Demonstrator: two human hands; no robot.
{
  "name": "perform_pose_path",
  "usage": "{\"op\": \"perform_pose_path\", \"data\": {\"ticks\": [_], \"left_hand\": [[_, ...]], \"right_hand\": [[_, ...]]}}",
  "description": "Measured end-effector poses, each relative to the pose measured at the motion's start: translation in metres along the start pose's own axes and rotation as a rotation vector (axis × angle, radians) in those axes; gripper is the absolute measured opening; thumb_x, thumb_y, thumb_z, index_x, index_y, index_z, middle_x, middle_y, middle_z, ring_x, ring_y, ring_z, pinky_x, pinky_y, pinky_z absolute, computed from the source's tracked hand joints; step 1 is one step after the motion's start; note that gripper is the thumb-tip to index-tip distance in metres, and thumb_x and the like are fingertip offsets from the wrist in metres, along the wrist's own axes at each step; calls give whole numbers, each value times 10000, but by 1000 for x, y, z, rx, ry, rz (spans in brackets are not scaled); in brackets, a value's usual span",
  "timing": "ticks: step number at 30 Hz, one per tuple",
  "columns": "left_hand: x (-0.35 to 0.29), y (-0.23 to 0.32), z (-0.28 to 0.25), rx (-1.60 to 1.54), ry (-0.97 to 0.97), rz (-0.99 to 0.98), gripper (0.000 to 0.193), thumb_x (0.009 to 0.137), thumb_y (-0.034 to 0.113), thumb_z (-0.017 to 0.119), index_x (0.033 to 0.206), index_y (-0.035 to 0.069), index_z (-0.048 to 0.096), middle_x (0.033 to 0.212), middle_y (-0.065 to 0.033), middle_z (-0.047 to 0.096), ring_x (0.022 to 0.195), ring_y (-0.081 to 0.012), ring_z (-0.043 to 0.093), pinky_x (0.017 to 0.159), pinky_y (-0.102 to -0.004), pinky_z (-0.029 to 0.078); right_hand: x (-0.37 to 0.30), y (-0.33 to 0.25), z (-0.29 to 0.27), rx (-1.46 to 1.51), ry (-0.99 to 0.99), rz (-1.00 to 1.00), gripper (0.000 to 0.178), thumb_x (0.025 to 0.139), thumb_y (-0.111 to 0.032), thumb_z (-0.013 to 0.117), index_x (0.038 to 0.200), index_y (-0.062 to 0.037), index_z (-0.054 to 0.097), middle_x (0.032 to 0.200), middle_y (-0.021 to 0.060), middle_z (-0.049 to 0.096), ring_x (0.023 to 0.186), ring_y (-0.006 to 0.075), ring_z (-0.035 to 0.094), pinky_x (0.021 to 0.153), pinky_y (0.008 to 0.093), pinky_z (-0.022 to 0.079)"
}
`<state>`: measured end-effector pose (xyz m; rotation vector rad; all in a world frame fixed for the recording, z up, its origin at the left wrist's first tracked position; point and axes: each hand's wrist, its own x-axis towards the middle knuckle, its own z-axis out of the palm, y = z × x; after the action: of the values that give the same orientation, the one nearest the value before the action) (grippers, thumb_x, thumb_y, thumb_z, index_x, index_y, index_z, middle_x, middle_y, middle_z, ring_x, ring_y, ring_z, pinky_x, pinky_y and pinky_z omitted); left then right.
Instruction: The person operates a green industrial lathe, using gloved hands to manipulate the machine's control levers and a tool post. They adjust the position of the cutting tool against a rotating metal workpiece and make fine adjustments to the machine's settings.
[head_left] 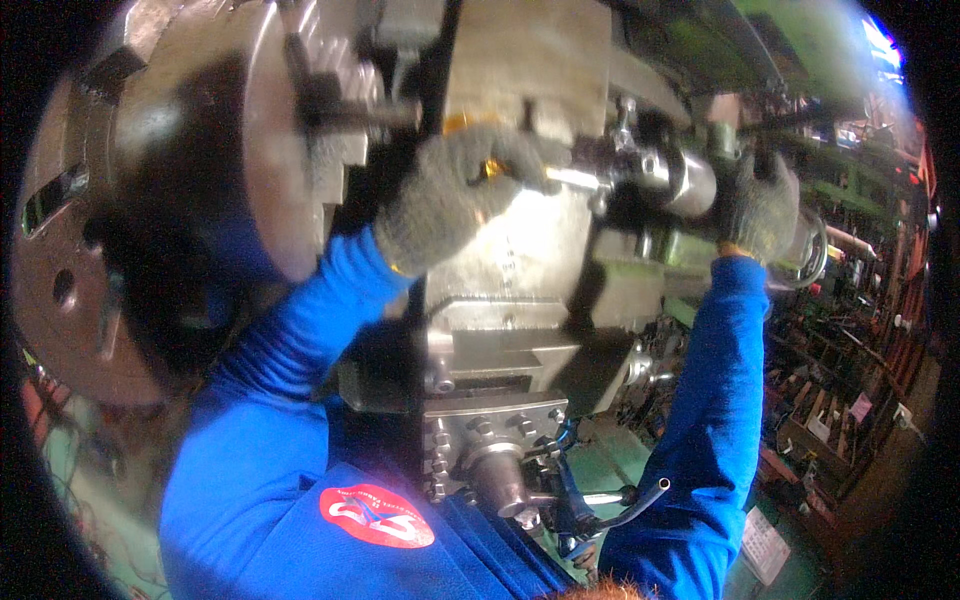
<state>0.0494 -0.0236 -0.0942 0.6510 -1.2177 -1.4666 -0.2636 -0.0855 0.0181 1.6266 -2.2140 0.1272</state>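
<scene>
My left hand [455, 190], in a dark grey work glove, is closed with curled fingers at the tip of a bright metal rod [574, 179]. A small yellow spot shows at its fingers; what they hold, if anything, is hidden. The rod points left out of a steel holder [635, 160] in front of a shiny cylinder [690, 184] on the lathe's tailstock side. Farther right, my gloved right hand [760, 205] curls over a part beside a round handwheel [815, 252]; the hand covers that part. Both arms reach forward in blue sleeves.
A large lathe chuck [180, 150] fills the left, with a jaw-like rod [365, 113] jutting toward my left hand. Close to my body is a bolted tool post [497, 480] with a bent lever [640, 505]. Cluttered racks [850, 400] stand at the right.
</scene>
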Motion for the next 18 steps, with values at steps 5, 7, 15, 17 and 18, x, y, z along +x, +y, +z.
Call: {"op": "perform_pose_path", "data": {"ticks": [5,7,15,17,18], "left_hand": [[1,15,-1,26,-9,-69,140,883,-22,599,1012,28,624,1120,-154,686,1036,-237,672,946,-357,537],[1,17,2,-81,11,-117,131,900,-9,605,1026,23,622,1125,-154,683,1054,-236,671,954,-355,537],[-2,9,5,-261,113,-188,234,950,93,609,1165,1,599,1122,-154,682,1038,-232,670,920,-362,545],[-1,12,5,-220,154,-211,257,969,121,581,1195,-1,599,1112,-144,682,1025,-215,671,912,-341,544],[1,14,5,-162,176,-222,269,977,134,568,1206,-2,599,1108,-139,681,1018,-204,670,908,-328,542]], "right_hand": [[-3,-11,-11,-6,-47,36,363,900,-367,643,1128,-92,711,1119,166,675,1032,335,647,898,422,496],[-4,-11,-13,7,-41,52,362,899,-367,643,1125,-92,711,1106,165,677,1027,333,648,891,422,497],[1,4,1,-13,-18,38,389,896,-490,602,1109,-182,704,1117,152,655,1060,335,632,888,449,512],[-1,-3,-4,-22,-38,56,379,895,-456,614,1114,-161,706,1123,144,661,1054,330,637,890,438,508],[-3,-12,-9,-26,-49,76,365,893,-418,631,1116,-140,710,1129,137,668,1048,323,643,889,425,506]]}}
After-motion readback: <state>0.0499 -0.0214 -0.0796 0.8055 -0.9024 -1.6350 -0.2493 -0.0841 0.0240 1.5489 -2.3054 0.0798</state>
